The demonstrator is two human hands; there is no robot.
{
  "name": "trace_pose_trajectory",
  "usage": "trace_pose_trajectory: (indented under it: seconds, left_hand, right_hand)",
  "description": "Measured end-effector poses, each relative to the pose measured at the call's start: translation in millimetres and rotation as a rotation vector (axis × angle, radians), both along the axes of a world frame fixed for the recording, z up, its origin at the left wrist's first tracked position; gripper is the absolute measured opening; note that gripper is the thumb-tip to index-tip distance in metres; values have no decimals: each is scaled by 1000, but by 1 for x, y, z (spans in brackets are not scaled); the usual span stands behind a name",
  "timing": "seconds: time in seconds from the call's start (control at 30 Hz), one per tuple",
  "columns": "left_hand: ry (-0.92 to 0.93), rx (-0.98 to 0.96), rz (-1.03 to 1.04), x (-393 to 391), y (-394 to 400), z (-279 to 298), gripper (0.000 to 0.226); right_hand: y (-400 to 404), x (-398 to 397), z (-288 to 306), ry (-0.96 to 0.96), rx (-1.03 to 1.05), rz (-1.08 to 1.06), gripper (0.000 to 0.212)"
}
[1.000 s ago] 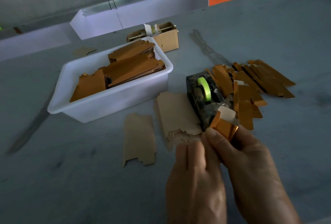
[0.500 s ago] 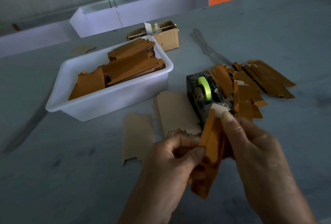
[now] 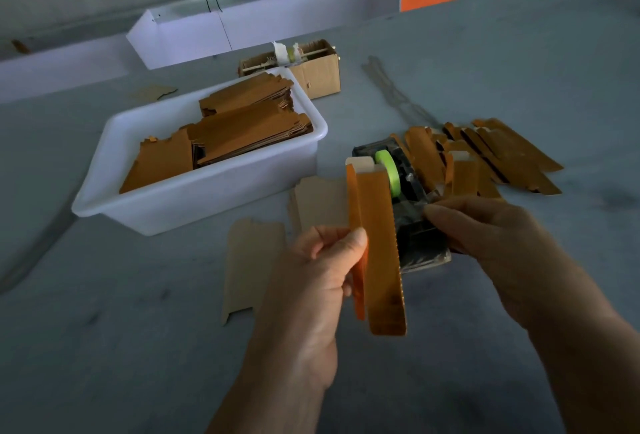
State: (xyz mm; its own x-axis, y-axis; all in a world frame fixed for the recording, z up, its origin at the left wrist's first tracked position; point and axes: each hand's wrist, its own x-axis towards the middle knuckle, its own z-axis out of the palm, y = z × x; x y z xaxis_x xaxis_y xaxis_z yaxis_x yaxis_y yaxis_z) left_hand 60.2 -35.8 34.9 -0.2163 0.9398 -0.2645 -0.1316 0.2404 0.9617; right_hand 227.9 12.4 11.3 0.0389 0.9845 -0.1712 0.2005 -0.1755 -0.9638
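Note:
My left hand (image 3: 315,281) grips a long folded orange-gold carton (image 3: 379,250) and holds it upright, white flap at the top. Behind it stands a dark tape dispenser (image 3: 415,225) with a green tape roll (image 3: 389,170). My right hand (image 3: 485,236) is at the dispenser's front, fingertips pinching what looks like a clear tape end (image 3: 420,206) there. A pile of folded gold cartons (image 3: 485,156) lies right of the dispenser.
A white plastic tub (image 3: 194,201) of flat brown carton blanks stands at the left. Loose flat blanks (image 3: 252,260) lie on the grey table in front of it. A small cardboard box (image 3: 311,69) and a white tray wall (image 3: 242,28) are behind.
The carton has been turned upright and raised in my left hand. My right hand has let go of it and moved right to the dispenser's front.

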Motion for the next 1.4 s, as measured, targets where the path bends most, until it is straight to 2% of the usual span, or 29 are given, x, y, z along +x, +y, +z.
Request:
trace_pose_trajectory:
  seconds: [0.17,0.47,0.57,0.63,0.7,0.77,0.83,0.9,0.97,1.17,1.3,1.4]
  left_hand:
    - [17,-26,-29,17,4,-3,15]
    - [-14,-16,-39,23,8,-9,10]
    - [-41,-14,-39,22,6,-12,10]
    - [-56,-2,-39,21,6,-14,13]
    - [-72,6,-43,20,6,-14,17]
    - [-95,-4,-57,19,6,-13,21]
    - [-115,-20,-61,17,7,-12,22]
    - [-126,-19,-65,16,7,-11,21]
    - [-128,8,-83,15,8,-11,21]
    - [-19,107,-168,21,10,-8,11]
    - [100,124,-207,21,13,-4,13]
    - [170,123,-199,23,15,-3,12]
  right_hand:
    - [4,-7,0,-51,8,2,11]
    - [7,-14,2,-25,9,-22,8]
    - [1,-17,-1,255,-5,-36,9]
    - [-3,-15,-4,479,-40,-21,27]
    - [-6,-11,-4,563,-42,-36,35]
    - [-11,-12,-3,452,5,-68,25]
    - [-17,-16,-3,160,102,-159,13]
    - [-23,-21,-7,-84,196,-225,15]
    - [-28,-25,-12,-214,253,-241,16]
    - [-30,-30,-17,-285,328,-252,19]
    - [-31,-29,-22,-364,400,-247,5]
    - [-28,-27,-19,-485,429,-206,7]
